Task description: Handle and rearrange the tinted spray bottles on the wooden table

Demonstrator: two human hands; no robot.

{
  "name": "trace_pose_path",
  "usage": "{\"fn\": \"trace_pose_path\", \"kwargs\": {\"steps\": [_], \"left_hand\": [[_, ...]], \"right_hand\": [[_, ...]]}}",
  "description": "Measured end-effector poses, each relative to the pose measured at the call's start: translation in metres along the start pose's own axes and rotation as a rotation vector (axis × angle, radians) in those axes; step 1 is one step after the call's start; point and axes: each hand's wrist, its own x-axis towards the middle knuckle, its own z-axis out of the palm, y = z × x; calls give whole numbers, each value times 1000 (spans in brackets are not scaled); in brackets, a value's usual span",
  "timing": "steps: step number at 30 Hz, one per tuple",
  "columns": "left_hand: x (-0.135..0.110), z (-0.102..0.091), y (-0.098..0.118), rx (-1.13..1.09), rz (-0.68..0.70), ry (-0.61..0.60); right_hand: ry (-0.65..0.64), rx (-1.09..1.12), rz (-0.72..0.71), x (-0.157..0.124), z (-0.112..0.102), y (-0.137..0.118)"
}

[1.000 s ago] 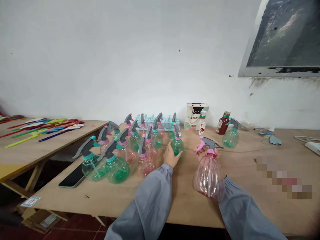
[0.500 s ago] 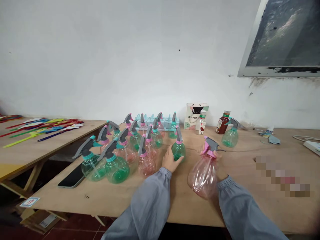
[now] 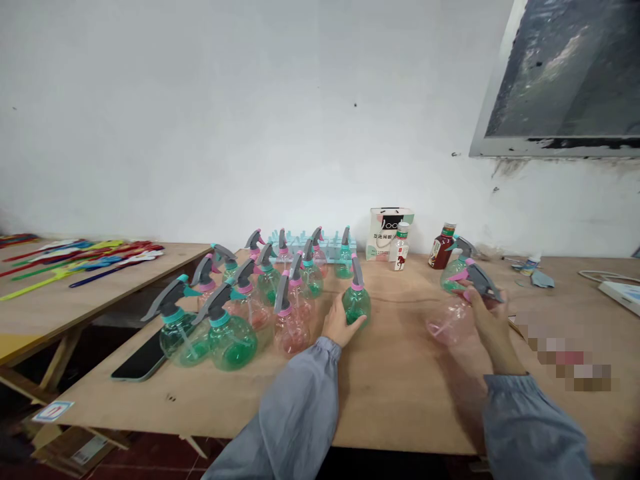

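The left hand (image 3: 338,325) is wrapped round the belly of one green spray bottle (image 3: 357,305), which stands upright on the table (image 3: 400,400) just right of a crowd of bottles. The right hand (image 3: 489,321) is closed on the neck of one pink spray bottle (image 3: 449,325), held tipped over to the right of the green one (motion blur smears its body, so we cannot say whether it touches the board). Just behind that hand we see one more green bottle (image 3: 451,279), half hidden by the pink one's grey trigger. In the cluster (image 3: 250,307) to the left we count about thirteen bottles, green and pink mixed, but they overlap and the count is not firm. One phone (image 3: 143,359) lies by the near-left edge. At the wall stand one paper bag (image 3: 387,230), one small white bottle (image 3: 399,247) and one dark red bottle (image 3: 440,247). A second table (image 3: 60,307) bears coloured strips (image 3: 75,260), too thin and tangled to count. Both sleeves are cut off by the bottom edge
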Motion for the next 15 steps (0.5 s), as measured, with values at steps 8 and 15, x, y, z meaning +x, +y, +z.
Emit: {"fn": "trace_pose_path", "kwargs": {"steps": [8,15], "left_hand": [[0,1,-2,16,-10,-6],[0,-1,-1,28,8,-37]], "right_hand": [[56,-131,24,23,-51,12],[-5,-238,58,14,-68,39]]}}
